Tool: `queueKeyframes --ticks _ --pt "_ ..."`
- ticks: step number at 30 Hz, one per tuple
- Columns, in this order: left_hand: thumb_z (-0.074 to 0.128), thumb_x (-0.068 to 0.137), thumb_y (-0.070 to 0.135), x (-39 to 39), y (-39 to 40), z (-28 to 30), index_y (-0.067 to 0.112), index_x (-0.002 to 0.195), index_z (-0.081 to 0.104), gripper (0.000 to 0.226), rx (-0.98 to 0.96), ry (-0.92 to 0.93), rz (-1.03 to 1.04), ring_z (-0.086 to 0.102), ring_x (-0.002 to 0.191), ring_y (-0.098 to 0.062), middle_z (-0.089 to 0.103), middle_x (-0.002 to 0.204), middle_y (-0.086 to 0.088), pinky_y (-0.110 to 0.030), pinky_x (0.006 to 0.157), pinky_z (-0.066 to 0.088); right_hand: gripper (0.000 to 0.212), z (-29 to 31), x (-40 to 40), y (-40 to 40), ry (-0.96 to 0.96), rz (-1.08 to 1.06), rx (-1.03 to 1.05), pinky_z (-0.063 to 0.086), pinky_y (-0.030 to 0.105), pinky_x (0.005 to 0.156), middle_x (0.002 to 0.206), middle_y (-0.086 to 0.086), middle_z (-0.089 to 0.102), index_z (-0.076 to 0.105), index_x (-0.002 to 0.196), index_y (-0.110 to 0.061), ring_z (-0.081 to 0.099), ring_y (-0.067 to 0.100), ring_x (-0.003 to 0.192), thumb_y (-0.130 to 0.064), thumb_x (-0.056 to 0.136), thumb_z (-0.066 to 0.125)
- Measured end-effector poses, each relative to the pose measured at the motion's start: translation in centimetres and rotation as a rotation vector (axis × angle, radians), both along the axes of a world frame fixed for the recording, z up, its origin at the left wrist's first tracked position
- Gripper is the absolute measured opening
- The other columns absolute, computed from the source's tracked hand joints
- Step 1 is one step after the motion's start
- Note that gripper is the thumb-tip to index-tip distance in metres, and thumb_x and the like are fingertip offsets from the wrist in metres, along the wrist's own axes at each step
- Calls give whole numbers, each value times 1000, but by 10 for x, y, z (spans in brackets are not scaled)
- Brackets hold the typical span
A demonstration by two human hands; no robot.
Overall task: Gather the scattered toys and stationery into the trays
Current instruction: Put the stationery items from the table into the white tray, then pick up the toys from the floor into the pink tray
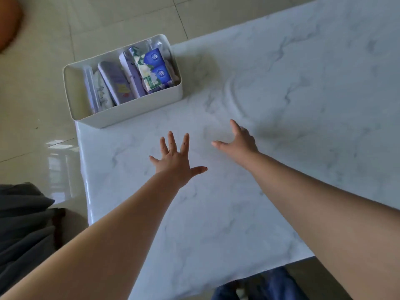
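Observation:
A white plastic tray [134, 111] stands at the far left corner of the marble-patterned table [281, 126]. Inside it lean purple tin cases [116, 83], a clear flat case [92, 92] and a floral pack with blue tissue packets [154, 68]. My left hand [175, 156] hovers over the table just in front of the tray, fingers spread straight, holding nothing. To its right my right hand [238, 141] reaches out, fingers relaxed and empty. Both hands are apart from the tray.
The table's left edge [83, 169] and near edge [216, 284] drop to a glossy tiled floor. Dark grey fabric [23, 224] lies at the lower left. Blue jeans [270, 286] show below the near edge. An orange object [8, 22] sits top left.

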State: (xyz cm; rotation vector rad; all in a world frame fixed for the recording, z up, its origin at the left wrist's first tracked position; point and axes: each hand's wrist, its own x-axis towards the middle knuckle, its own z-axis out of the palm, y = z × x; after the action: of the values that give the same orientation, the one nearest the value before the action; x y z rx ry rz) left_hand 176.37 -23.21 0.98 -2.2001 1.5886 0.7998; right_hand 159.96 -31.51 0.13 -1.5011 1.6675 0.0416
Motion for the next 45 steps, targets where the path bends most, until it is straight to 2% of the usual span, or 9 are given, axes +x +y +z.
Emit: queueKeyframes --ticks 3,8,14,20,26,30,34,42,45 --pt "51 65 85 -43 -15 3 38 147 -23 120 -1 10 -74 -24 144 -34 -36 153 -7 -73 106 11 106 -2 -63 -4 239 196 -162 4 62 114 161 3 -9 -6 152 -37 -5 28 148 -66 76 63" --pt "50 60 89 -123 -40 14 37 144 -30 128 -36 -61 -220 -29 142 -35 -42 149 -8 -74 105 11 115 -8 -162 -10 436 360 -313 1 70 108 158 5 -24 -18 149 -37 -18 32 146 -77 71 57" --pt "50 60 89 -270 -79 16 36 142 -34 129 -61 -98 -333 -31 140 -36 -45 147 -9 -74 105 12 120 -2 -303 -21 416 246 -297 -3 72 106 157 6 -27 -18 148 -38 -21 34 145 -84 65 54" --pt "51 61 88 -499 -133 16 35 141 -36 130 -134 -60 -513 -32 140 -37 -46 146 -11 -75 104 12 120 15 -508 -44 523 125 -357 -3 72 107 157 9 -28 -18 149 -36 -22 35 145 -83 65 54" --pt "52 59 88 -657 -183 33 35 142 -34 131 -200 -4 -599 -33 139 -36 -45 147 -10 -75 105 10 121 28 -664 -67 593 -15 -324 -4 71 107 156 9 -30 -21 148 -37 -23 35 144 -80 66 57" --pt "55 59 87 -738 -209 43 37 144 -31 130 -213 5 -657 -33 140 -35 -43 148 -8 -74 106 10 117 33 -734 -87 620 -92 -314 4 71 109 157 9 -28 -20 148 -36 -21 35 145 -79 69 55" --pt "56 60 86 -791 -239 47 37 144 -31 130 -211 11 -674 -31 140 -35 -43 148 -8 -74 106 10 116 37 -776 -114 595 -123 -301 2 69 109 157 9 -27 -18 149 -35 -18 36 145 -76 71 57" --pt "51 58 89 -889 -363 28 36 144 -31 130 -270 35 -662 -26 142 -38 -40 150 -12 -74 105 14 120 24 -883 -241 611 -114 -348 4 70 109 159 10 -21 -17 149 -36 -14 38 146 -73 68 64" --pt "52 56 89 -922 -402 15 36 144 -31 132 -202 17 -658 -26 142 -38 -39 150 -11 -74 105 14 120 13 -923 -283 583 -87 -264 0 69 109 158 9 -23 -15 150 -37 -15 37 146 -70 69 66"
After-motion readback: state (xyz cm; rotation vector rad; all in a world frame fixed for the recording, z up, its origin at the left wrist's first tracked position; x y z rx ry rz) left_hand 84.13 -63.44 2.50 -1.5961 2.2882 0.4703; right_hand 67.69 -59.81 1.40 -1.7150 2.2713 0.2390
